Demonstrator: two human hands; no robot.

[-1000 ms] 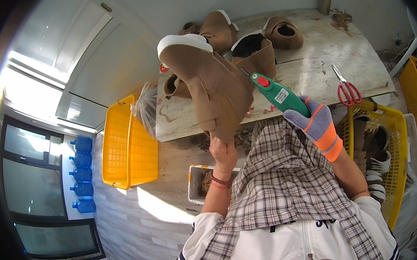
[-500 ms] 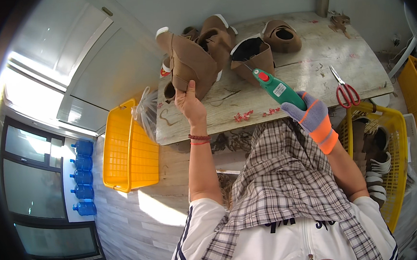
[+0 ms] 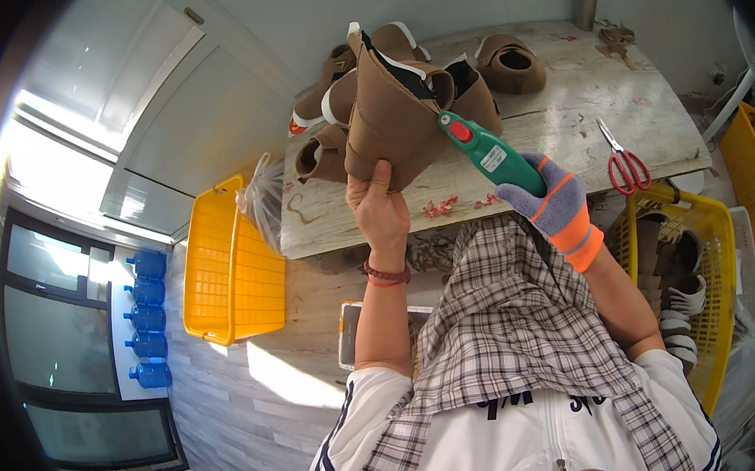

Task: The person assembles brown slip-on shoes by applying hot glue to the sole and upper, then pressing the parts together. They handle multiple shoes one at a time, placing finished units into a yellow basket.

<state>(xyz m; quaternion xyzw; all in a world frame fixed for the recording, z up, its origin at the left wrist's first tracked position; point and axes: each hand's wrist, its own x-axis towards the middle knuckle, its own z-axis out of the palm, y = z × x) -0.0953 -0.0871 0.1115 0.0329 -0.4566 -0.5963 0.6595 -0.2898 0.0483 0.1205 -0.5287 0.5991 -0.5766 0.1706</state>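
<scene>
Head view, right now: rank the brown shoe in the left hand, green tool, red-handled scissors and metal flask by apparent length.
Longest to shortest, as they look:
1. Brown shoe
2. Green tool
3. Red-handled scissors
4. Metal flask

The flask stands farther back, so its true size against the scissors is unsure.

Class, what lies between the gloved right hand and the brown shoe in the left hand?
In the head view, a green tool: the right hand holds one end, and the other is at the brown shoe.
</scene>
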